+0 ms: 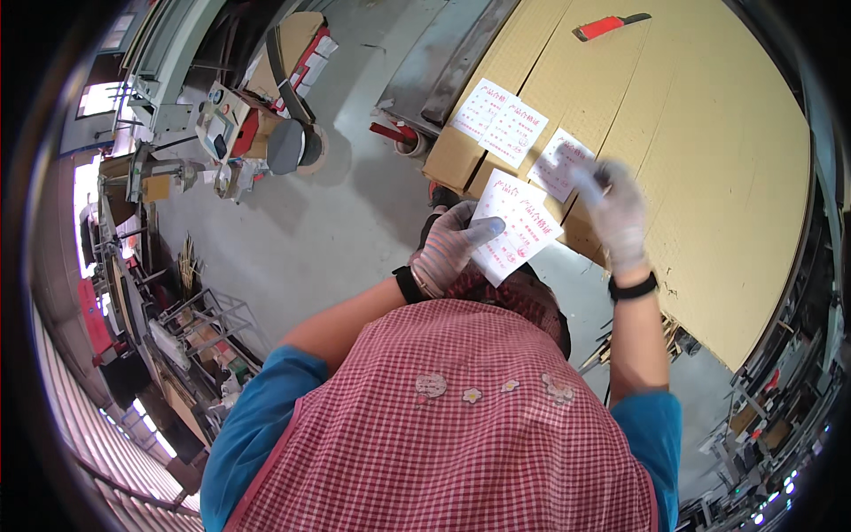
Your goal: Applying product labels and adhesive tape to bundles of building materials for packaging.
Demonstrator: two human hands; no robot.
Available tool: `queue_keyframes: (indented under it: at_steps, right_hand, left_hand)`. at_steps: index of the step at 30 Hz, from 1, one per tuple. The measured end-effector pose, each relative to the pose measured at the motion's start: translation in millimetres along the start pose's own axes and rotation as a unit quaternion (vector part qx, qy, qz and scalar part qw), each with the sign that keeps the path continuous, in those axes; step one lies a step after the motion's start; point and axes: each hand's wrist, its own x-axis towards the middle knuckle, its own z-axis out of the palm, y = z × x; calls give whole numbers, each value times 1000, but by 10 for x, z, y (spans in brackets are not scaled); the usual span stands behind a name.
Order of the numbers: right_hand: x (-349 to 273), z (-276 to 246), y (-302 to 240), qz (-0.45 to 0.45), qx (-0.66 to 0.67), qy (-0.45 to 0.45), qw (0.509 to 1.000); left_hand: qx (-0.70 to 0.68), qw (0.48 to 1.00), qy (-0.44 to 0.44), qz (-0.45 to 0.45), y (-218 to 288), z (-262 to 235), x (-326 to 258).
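Note:
My left hand [450, 248], in a striped work glove, is closed on a few white paper slips [523, 238] with red print, fanned so that they overlap. The thumb presses on their face. My right hand [613, 213], also gloved, is smeared by motion at the near edge of the cardboard; whether its fingers hold anything cannot be made out. Just left of its fingers, a single printed slip [557, 168] lies on the cardboard stack [700, 160]. Farther left lie two more slips [516, 131], one partly over the other.
A knife with a red-wrapped handle [605, 28] rests at the far side of the cardboard. Left of the stack stands a container with a red-handled tool [406, 140]. A cluttered bench [232, 129] and metal racks [208, 324] are at the left, across a grey floor [355, 195].

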Motion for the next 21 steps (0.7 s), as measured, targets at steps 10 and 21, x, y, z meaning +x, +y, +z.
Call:
queue_keyframes:
  at_steps: [10,21]
  right_hand:
    - [1,-528,385,151,-19,-89,984]
    - [-615,-509,126,80,274,-86,955]
  left_hand:
    - [7,1000,-10,-1,-157,127,114]
    - [107,991,-73,-20,-181,577,148]
